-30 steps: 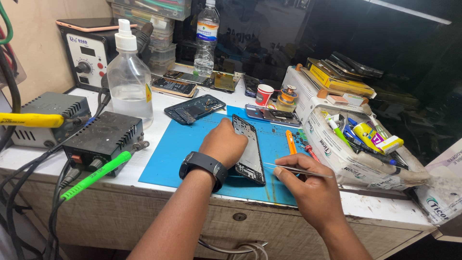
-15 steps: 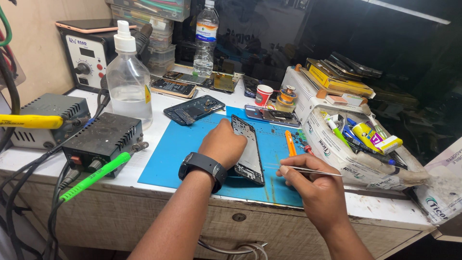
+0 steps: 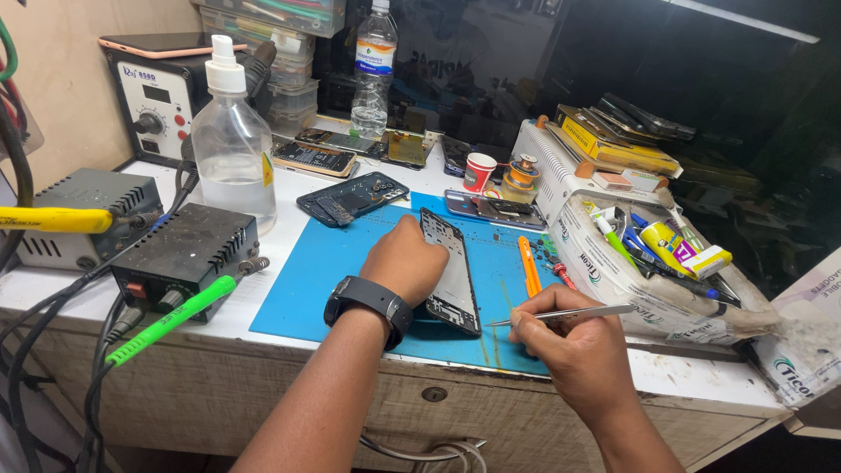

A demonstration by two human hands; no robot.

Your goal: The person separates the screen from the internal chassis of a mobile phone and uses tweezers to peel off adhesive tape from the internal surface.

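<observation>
Fingers (image 3: pixel 526 326) pinch tweezers (image 3: pixel 569 315) (beside phone frame (image 3: pixel 451 271)).

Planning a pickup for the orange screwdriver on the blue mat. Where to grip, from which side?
Take the orange screwdriver by the middle of its handle, coming from above with fingers across its width. It lies flat on the blue mat, long axis running away from the person. The phone frame lies to its left and small screws to its right, so low side approaches look tight.

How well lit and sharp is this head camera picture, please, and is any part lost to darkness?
Head view: the blue mat, left hand and right hand with tweezers are evenly lit and sharp; the upper right background falls into deep shadow; slight glare on the clear bottle.
</observation>
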